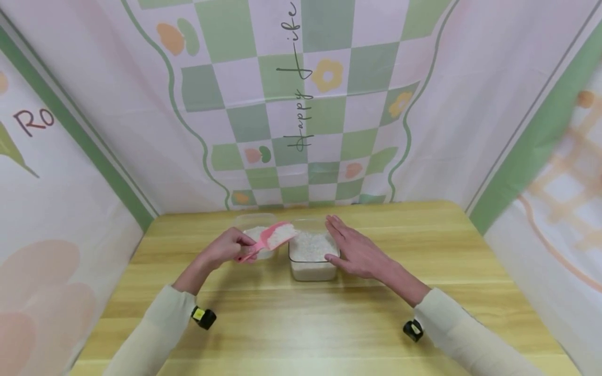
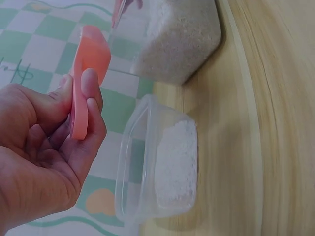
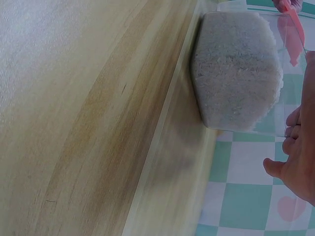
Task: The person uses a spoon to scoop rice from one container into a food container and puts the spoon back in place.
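My left hand (image 1: 226,245) pinches the handle of a pink scoop (image 1: 261,244), which carries a heap of white grains (image 1: 281,235). Its front lip is at the left rim of a clear square container (image 1: 314,272). That container is filled high with rice (image 3: 236,69). My right hand (image 1: 359,253) lies along the container's right side, fingers extended and thumb near the front right corner. Below the left hand stands a clear plastic tub (image 2: 147,105) with white contents (image 2: 176,164); in the head view the hand and scoop partly cover it.
Both containers stand towards the back of a wooden table (image 1: 301,318). Behind it hangs a checked green-and-white cloth (image 1: 324,115), with printed cloth sides at left and right. Each sleeve has a small black camera (image 1: 204,317) at the wrist.
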The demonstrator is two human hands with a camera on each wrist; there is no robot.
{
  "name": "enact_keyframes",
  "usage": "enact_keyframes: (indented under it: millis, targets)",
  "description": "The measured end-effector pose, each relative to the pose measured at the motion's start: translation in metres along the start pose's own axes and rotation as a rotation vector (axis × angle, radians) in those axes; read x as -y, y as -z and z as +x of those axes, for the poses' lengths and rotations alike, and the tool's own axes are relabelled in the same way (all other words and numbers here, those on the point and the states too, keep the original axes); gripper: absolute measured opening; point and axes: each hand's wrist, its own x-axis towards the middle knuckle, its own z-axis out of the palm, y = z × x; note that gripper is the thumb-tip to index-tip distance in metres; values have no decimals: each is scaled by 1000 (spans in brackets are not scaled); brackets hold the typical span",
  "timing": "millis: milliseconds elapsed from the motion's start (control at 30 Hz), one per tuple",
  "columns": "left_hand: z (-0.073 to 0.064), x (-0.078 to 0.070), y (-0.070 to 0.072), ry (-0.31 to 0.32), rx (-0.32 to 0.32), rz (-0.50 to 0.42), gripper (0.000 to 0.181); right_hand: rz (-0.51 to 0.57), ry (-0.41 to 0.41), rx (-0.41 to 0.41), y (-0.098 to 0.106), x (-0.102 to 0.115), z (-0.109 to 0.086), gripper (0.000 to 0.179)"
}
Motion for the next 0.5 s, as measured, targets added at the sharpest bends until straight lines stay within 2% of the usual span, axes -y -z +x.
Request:
enact_keyframes:
  millis: [500]
  targets:
    - [-13, 17, 15, 18, -33, -16, 26, 20, -15, 16, 1, 0, 0, 83]
